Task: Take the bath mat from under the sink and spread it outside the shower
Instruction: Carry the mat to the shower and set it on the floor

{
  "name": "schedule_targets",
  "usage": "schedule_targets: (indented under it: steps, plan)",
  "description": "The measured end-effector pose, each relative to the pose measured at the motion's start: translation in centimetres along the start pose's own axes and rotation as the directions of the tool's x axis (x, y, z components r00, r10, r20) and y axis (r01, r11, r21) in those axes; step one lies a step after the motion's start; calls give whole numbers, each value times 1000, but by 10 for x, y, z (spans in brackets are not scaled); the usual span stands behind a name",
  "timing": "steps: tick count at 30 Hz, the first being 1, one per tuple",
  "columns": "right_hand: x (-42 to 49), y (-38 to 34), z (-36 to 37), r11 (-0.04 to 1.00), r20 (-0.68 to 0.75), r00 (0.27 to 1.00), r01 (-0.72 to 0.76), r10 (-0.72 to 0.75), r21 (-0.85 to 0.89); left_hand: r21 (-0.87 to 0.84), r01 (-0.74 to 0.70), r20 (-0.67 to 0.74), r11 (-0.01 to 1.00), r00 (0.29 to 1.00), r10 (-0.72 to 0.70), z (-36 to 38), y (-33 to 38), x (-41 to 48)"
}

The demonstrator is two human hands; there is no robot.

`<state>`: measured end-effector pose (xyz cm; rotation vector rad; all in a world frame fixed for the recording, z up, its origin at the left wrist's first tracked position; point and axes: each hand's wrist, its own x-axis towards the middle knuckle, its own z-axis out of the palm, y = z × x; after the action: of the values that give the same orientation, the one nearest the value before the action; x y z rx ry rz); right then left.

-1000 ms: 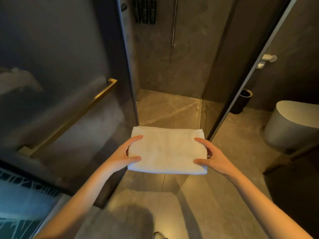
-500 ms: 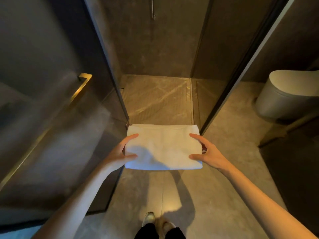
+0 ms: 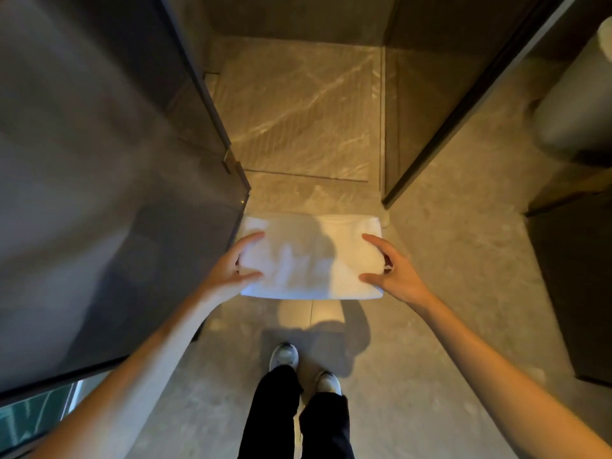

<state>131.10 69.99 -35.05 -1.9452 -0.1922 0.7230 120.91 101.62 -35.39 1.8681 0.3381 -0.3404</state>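
A folded white bath mat [image 3: 311, 256] is held flat in front of me, above the grey tiled floor just outside the shower opening. My left hand [image 3: 231, 270] grips its left edge, thumb and fingers on top. At the mat's right edge my right hand [image 3: 394, 270] holds it the same way. The shower floor [image 3: 298, 111] with its marbled, ribbed tile lies straight ahead beyond the mat.
A dark glass shower door [image 3: 109, 180] stands open on the left, its edge close to my left hand. A dark frame post [image 3: 430, 150] bounds the opening on the right. A pale toilet [image 3: 576, 104] is at far right. My shoes [image 3: 284, 356] stand below the mat.
The view has tilted down, so my feet and legs now show. The mat, still folded and held by both hands, has come lower toward the floor at the shower threshold.
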Motion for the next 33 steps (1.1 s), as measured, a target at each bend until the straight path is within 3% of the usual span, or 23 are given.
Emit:
schedule_targets:
  steps: [7,20,27,33]
  plan:
    - [45,118,32,998,-13,998,-56,56,27,-6,15,31,1000,999,-15,51,-109,52]
    - [200,390,135,1000,-78,997,-25,25,-7,-22,-11,70,1000,997,12,136,-394,219]
    - [266,483,162,1000,-79,997,-13,11,-20,2,-42,62,999,997,42,165,-484,289]
    - [289,512,173,1000,-61,998,-6,8,21,59,-110,92,992,990,104,170,-517,312]
